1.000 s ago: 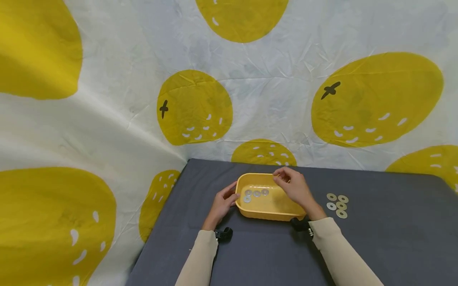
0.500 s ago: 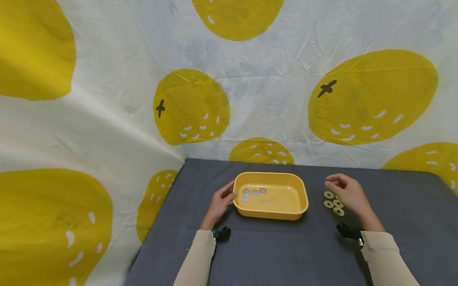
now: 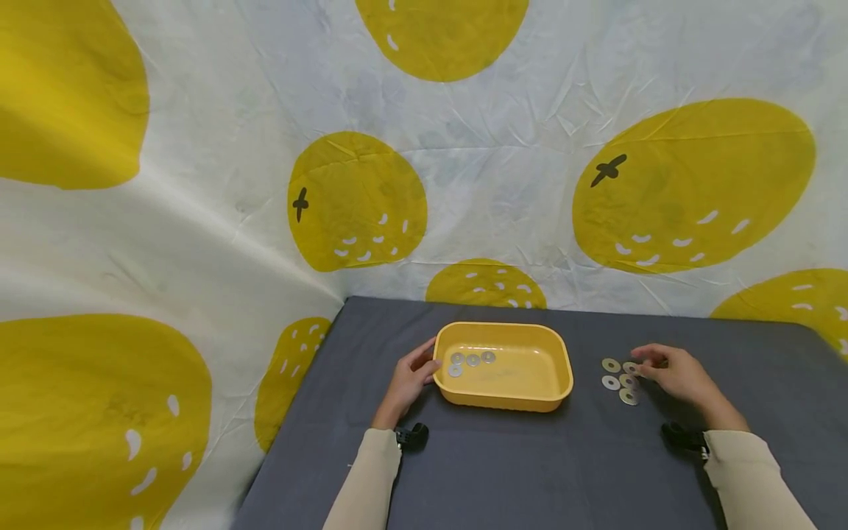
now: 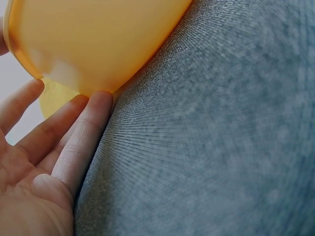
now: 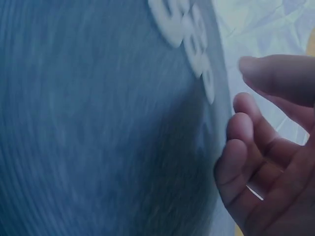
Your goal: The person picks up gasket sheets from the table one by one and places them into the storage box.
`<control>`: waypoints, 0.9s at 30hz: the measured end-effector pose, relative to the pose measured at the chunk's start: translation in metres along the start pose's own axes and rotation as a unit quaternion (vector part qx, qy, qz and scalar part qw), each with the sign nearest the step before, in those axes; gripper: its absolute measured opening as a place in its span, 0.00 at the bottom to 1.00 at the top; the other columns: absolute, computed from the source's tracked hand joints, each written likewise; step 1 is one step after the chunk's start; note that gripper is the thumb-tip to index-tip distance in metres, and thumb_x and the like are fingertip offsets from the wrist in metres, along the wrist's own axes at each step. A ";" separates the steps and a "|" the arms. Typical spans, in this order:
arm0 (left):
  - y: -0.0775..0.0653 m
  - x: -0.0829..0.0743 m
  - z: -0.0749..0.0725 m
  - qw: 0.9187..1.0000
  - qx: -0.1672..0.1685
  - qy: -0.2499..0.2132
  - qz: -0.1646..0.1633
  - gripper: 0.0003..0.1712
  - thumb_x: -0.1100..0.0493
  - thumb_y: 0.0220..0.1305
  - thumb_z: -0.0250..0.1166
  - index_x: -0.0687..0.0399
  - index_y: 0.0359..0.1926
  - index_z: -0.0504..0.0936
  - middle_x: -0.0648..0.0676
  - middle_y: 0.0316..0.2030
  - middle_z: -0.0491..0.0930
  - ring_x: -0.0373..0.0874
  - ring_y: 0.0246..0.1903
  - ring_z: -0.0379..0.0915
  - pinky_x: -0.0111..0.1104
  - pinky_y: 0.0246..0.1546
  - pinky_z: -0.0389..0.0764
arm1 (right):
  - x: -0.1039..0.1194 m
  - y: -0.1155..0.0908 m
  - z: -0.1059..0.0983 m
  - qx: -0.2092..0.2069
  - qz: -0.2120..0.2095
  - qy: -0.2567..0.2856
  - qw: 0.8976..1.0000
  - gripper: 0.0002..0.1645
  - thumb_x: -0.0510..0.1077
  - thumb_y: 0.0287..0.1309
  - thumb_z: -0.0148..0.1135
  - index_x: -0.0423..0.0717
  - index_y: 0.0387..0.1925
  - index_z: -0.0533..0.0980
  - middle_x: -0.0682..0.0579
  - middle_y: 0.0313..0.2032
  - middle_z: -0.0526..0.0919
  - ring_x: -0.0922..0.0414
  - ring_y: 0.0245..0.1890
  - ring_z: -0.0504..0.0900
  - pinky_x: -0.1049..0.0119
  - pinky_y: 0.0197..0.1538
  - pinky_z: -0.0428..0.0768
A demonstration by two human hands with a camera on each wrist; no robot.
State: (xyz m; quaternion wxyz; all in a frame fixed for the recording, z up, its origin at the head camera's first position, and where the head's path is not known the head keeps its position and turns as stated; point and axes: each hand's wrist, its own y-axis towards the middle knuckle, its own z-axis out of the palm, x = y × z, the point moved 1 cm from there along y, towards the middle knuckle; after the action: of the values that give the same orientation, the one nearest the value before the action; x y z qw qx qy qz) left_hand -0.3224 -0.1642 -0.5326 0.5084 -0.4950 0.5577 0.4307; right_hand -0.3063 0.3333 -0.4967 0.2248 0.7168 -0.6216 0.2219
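Observation:
My left hand [image 3: 407, 383] holds the left end of a yellow plastic tub [image 3: 550, 403], thumb at the rim and fingers along the outer wall. In the left wrist view its straight fingers [image 4: 83, 137] lie against the tub's lower side. Several flat washers [image 3: 472, 361] lie inside at the tub's left. My right hand [image 3: 682, 379] is low over the right side of a cluster of loose washers [image 3: 611, 383] on the cloth. In the right wrist view a gap shows between thumb and loosely bent fingers, with nothing held; the washers [image 5: 197, 49] lie beyond the fingertips.
A dark grey cloth [image 3: 503, 471] covers the table. Behind it and on the left hangs a white fabric [image 3: 490, 199] printed with big yellow fruit. Each wrist carries a black camera, the left one [image 3: 414, 436] close below the tub.
My right hand has moved from over the tub rightward to the loose washers, then lower and slightly further right. The left hand stays at the tub; the washers inside look unmoved.

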 end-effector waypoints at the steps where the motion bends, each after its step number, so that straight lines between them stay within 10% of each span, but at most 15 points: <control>1: 0.000 0.000 0.000 1.000 0.000 0.000 0.001 0.30 0.55 0.73 0.64 0.37 0.73 0.72 0.61 0.64 0.79 0.49 0.58 0.80 0.37 0.51 0.87 | -0.002 0.001 0.000 0.008 -0.001 -0.006 1.000 0.18 0.40 0.67 0.65 0.34 0.54 0.80 0.49 0.33 0.82 0.61 0.31 0.74 0.64 0.34 0.72; 27: 0.001 0.010 -0.001 1.000 -0.001 0.004 0.012 0.30 0.53 0.73 0.64 0.35 0.73 0.72 0.61 0.64 0.78 0.48 0.57 0.80 0.37 0.51 0.87 | -0.007 0.014 0.004 0.093 -0.026 -0.025 0.995 0.13 0.33 0.63 0.63 0.33 0.48 0.74 0.48 0.30 0.74 0.54 0.29 0.69 0.62 0.34 0.67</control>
State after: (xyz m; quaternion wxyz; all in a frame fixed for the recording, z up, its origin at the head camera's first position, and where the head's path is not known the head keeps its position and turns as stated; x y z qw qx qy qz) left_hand -0.3235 -0.1660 -0.5429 0.5006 -0.4906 0.5653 0.4350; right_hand -0.3213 0.3347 -0.5038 0.1475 0.7560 -0.5845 0.2552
